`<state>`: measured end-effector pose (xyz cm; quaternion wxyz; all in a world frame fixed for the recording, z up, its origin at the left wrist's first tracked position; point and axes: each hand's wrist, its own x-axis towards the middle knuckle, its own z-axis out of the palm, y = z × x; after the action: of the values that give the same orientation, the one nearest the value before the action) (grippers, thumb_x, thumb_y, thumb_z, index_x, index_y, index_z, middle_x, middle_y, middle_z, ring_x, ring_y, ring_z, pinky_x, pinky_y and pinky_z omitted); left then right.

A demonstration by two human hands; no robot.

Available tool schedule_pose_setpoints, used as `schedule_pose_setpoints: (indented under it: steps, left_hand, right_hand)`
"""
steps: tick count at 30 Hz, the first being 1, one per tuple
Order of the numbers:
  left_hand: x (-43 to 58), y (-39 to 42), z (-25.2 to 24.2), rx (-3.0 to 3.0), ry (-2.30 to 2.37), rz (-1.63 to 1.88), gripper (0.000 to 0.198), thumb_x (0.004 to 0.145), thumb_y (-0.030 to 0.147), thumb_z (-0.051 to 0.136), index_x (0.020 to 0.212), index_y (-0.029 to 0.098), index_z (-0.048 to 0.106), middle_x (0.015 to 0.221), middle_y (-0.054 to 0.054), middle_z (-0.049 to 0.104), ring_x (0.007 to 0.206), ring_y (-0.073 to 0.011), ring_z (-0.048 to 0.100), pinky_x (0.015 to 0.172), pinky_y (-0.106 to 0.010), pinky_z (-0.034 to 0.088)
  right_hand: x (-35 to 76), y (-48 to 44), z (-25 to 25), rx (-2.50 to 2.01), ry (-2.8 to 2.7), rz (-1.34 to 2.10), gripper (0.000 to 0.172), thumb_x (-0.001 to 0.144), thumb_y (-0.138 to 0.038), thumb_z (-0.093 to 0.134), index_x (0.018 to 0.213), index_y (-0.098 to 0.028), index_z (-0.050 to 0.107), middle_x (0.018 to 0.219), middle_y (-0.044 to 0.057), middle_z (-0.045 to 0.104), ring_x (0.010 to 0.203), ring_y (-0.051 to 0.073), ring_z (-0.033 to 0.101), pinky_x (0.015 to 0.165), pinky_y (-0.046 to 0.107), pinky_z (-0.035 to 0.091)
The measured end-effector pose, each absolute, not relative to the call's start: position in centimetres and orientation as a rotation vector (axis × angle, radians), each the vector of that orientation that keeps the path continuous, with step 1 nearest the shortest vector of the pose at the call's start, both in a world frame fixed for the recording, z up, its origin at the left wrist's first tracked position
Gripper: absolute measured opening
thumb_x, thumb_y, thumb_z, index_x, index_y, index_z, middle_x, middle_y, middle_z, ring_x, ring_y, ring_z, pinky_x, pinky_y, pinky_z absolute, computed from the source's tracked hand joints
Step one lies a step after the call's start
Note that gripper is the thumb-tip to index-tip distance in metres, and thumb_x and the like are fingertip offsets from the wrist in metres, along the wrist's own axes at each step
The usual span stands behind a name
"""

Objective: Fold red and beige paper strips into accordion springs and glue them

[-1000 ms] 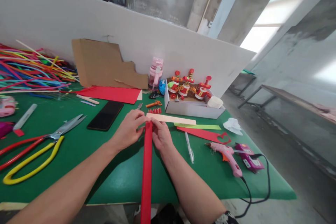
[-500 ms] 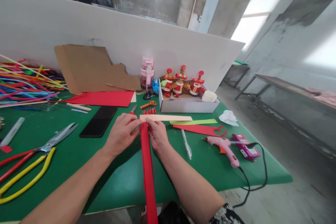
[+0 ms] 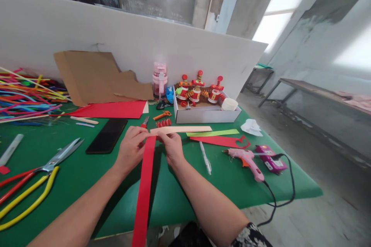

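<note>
Left hand (image 3: pixel 132 147) pinches far end of red strip (image 3: pixel 145 189); right hand (image 3: pixel 174 149) pinches cream strip (image 3: pixel 188 129) alongside, above green table (image 3: pixel 304 186); strips meet roughly square; judged early, long tails unfolded; red zigzag piece (image 3: pixel 164 123) beyond looks folded.

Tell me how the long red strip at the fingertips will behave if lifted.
The red strip is probably light, since it looks like thin, flat paper. It will likely bend or swing, being long and narrow with its near end past the table edge. A sharp tug might crease its far end, at the left hand.
</note>
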<state>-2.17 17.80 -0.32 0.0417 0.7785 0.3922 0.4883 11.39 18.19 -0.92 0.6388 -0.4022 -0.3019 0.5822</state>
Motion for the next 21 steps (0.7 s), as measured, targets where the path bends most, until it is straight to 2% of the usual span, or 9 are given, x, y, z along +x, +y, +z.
schedule_pose_setpoints:
  steps: [6, 9, 12, 15, 21]
  left_hand:
    - [-2.0, 18.1, -0.2, 1.87, 1.262, 1.499, 0.013, 0.076, 0.034, 0.065, 0.072, 0.023, 0.068, 0.095, -0.005, 0.064, 0.09, -0.0213, 0.061, 0.077, -0.031, 0.049]
    - [-1.8, 18.2, -0.1, 1.58, 1.211, 1.437, 0.019, 0.069, 0.04, 0.071, 0.07, 0.021, 0.065, 0.085, -0.004, 0.067, 0.078, -0.0192, 0.061, 0.068, -0.028, 0.049]
    - [-1.4, 18.1, 0.2, 1.32, 1.179, 1.387, 0.028, 0.06, 0.039, 0.08, 0.071, 0.02, 0.062, 0.067, 0.001, 0.063, 0.06, -0.0139, 0.055, 0.056, -0.023, 0.045]
    - [-1.2, 17.9, 0.6, 1.159, 1.118, 1.424, 0.04, 0.051, 0.037, 0.086, 0.076, 0.019, 0.06, 0.067, 0.003, 0.061, 0.057, -0.011, 0.054, 0.052, -0.02, 0.042]
    - [-1.2, 17.9, 1.0, 1.088, 1.115, 1.44, 0.046, 0.052, 0.04, 0.086, 0.083, 0.019, 0.061, 0.071, 0.003, 0.063, 0.059, -0.0119, 0.058, 0.055, -0.022, 0.045]
  right_hand:
    - [11.3, 17.7, -0.8, -0.9, -0.78, 1.356, 0.013, 0.065, -0.025, 0.071, 0.071, -0.016, 0.076, 0.068, 0.003, 0.074, 0.065, 0.015, 0.064, 0.071, 0.027, 0.052]
    - [11.2, 17.7, -0.7, -0.898, -0.792, 1.362, 0.012, 0.064, -0.026, 0.071, 0.071, -0.016, 0.076, 0.067, 0.003, 0.074, 0.066, 0.016, 0.065, 0.071, 0.028, 0.052]
    - [11.2, 17.8, -0.7, -0.892, -0.802, 1.365, 0.011, 0.063, -0.026, 0.072, 0.068, -0.017, 0.075, 0.065, 0.003, 0.072, 0.064, 0.015, 0.064, 0.07, 0.028, 0.052]
    - [11.2, 17.9, -0.7, -0.906, -0.794, 1.371, 0.01, 0.061, -0.025, 0.072, 0.065, -0.016, 0.074, 0.064, 0.003, 0.072, 0.061, 0.014, 0.061, 0.066, 0.027, 0.05]
    - [10.8, 17.5, -0.7, -0.902, -0.78, 1.407, 0.014, 0.059, -0.023, 0.073, 0.071, -0.016, 0.074, 0.067, 0.001, 0.072, 0.061, 0.013, 0.061, 0.068, 0.027, 0.049]
